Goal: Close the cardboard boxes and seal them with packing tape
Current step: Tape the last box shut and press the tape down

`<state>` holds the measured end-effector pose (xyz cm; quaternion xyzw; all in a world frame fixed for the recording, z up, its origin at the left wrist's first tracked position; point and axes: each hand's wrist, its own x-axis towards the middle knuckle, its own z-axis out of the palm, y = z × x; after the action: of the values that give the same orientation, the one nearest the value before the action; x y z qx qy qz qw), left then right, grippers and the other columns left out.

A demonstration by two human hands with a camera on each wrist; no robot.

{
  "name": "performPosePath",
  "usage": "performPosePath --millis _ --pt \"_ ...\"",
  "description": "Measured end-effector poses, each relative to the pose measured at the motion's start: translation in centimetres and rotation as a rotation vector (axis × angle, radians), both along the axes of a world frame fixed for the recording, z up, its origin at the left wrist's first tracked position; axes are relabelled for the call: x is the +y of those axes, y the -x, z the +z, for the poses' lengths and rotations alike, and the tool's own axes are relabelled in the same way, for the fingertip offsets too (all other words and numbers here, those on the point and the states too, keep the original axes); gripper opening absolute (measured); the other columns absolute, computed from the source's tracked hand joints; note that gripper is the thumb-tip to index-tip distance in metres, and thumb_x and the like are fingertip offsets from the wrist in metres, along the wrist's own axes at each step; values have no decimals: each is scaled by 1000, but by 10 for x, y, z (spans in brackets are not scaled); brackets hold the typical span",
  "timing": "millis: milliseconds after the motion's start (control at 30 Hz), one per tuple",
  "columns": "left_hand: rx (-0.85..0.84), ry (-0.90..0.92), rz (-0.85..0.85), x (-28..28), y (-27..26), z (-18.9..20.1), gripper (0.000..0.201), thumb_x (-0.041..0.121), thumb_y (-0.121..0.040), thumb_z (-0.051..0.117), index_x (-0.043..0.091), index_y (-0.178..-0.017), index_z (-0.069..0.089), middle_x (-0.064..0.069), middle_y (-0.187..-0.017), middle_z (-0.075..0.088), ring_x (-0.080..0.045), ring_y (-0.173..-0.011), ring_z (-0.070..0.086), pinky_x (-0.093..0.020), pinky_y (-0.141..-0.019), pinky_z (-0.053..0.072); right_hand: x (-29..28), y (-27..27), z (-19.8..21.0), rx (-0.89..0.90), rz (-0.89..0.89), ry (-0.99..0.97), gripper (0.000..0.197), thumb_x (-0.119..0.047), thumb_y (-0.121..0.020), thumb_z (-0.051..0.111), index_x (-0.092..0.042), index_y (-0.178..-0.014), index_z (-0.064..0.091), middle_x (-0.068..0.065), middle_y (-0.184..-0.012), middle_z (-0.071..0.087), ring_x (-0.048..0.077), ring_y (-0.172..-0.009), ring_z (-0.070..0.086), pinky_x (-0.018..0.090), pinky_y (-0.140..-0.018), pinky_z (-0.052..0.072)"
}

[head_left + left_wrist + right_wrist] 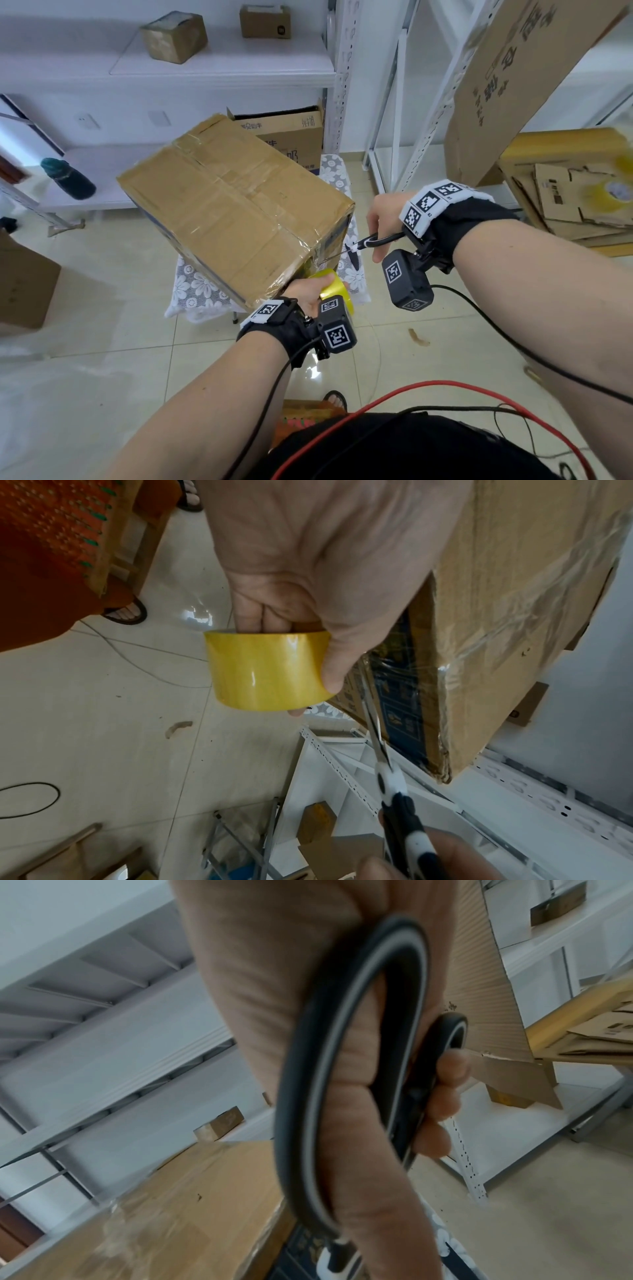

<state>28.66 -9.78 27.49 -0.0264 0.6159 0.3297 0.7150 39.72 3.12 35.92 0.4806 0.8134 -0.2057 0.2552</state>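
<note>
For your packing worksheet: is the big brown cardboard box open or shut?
Shut: the big brown cardboard box has its top flats flat, with clear tape along the seam.

A storeroom with white metal shelving and a pale tiled floor.
White shelving [219, 65] runs along the back wall and bears two small cartons [174, 36]; a dark green bottle [68, 178] lies on a lower shelf. A perforated upright [342, 78] stands between shelf bays. The glossy floor tiles [113, 308] reflect light. A lace-covered stool [205, 291] stands mid-floor, flattened cardboard [575, 202] is stacked at right, and red and black cables [428, 387] trail across the floor.
</note>
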Motion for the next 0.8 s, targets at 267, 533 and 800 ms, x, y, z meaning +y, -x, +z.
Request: performPosePath --millis 267,533,800 --pt "63 -53 -40 -1 3 -8 34 20 -99 51 -1 -126 52 -14 -83 64 -26 -38 63 -30 -29 45 -6 7 3 -98 7 35 39 -19 -81 73 0 -114 65 4 -85 54 17 -69 47 20 -48 32" --pt "48 -39 -64 -1 2 -10 40 25 -101 45 -3 -130 51 -8 -104 66 -26 -76 63 -40 -82 48 -17 -1 -18 84 -54 28 41 -21 -76 76 -10 -114 64 2 -94 54 20 -85 49 31 -77 42" --pt "65 -62 -73 0 4 -11 28 26 -101 46 2 -112 57 -13 -107 61 -18 -39 61 -24 -34 48 -21 9 -16 -40 -9 20 28 -5 -90 59 -9 -65 47 4 -64 42 12 -53 36 6 -32 27"
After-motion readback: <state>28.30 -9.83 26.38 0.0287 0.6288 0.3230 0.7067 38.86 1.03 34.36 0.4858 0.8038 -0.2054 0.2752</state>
